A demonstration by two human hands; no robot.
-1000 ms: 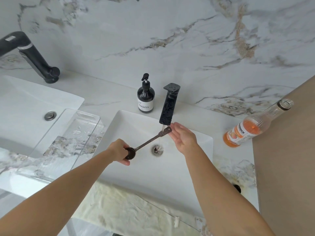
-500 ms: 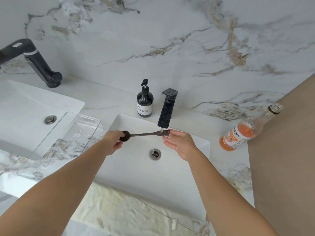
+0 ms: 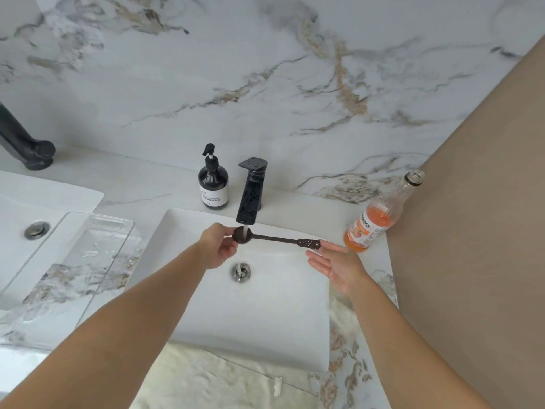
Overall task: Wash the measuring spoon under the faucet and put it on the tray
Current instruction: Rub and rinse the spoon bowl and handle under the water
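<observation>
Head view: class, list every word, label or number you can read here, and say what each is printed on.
"QUICK": end of a partly hidden word, running up the orange drink bottle's label.
Soap dispenser's white label: lines of print, too small to read.
Nothing else carries text.

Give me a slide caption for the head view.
Left hand rinses spoon under faucet.

bathroom: marble vanity, sink, faucet

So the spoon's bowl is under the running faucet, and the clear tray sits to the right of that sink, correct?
Not quite. In the head view the measuring spoon has its bowl under the faucet, but the clear tray sits left of the sink; an orange bottle stands on the right.
</observation>
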